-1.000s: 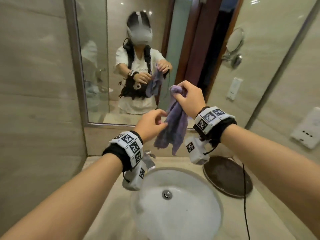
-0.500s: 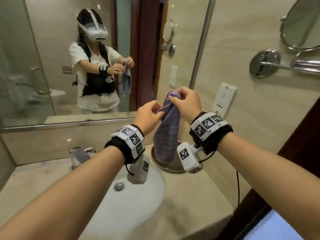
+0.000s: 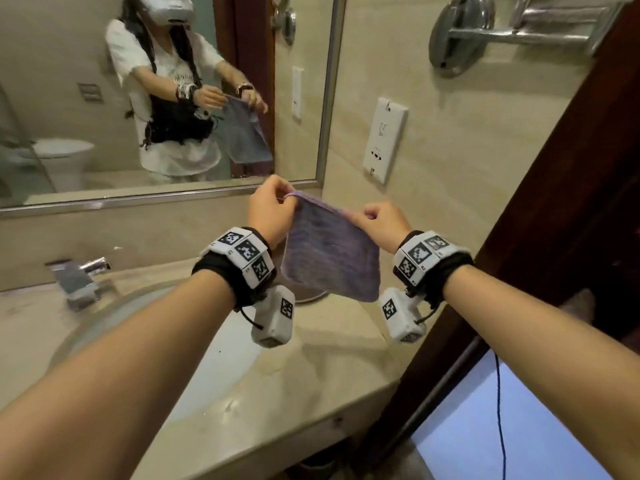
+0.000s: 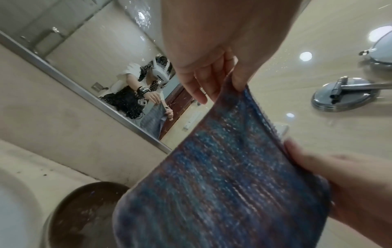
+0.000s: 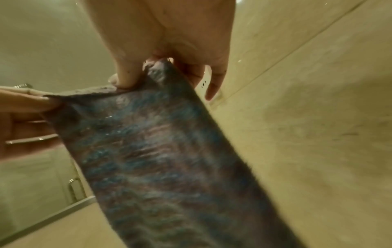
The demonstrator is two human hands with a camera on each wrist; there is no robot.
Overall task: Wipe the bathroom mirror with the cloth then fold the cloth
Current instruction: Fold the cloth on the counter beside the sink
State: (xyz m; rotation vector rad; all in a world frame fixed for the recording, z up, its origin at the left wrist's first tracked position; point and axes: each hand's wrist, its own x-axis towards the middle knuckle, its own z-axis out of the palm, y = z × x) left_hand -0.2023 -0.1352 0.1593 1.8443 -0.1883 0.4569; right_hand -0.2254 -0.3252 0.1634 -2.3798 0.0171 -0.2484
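Note:
A purple-blue ribbed cloth (image 3: 332, 251) hangs spread flat in the air above the counter, right of the basin. My left hand (image 3: 273, 211) pinches its top left corner and my right hand (image 3: 377, 225) pinches its top right corner. The left wrist view shows the cloth (image 4: 229, 176) hanging from my left hand (image 4: 220, 80), with the right hand (image 4: 339, 177) on its other edge. From the right wrist, the cloth (image 5: 169, 151) hangs from my right hand (image 5: 148, 70), thumb and fingers closed on the corner. The framed mirror (image 3: 69, 98) covers the wall at the upper left.
A white basin (image 3: 214, 355) and chrome tap (image 3: 74, 280) sit in the beige counter (image 3: 311, 403) at the left. A dark round dish (image 4: 84, 216) lies under the cloth. A wall socket (image 3: 382, 140), a chrome swing-arm mount (image 3: 485, 32) and a dark wood door frame (image 3: 561, 209) are at the right.
The cloth hung bunched from the right hand; now both hands have drawn apart and it is spread flat between them. The head view has swung right and down, away from the mirror.

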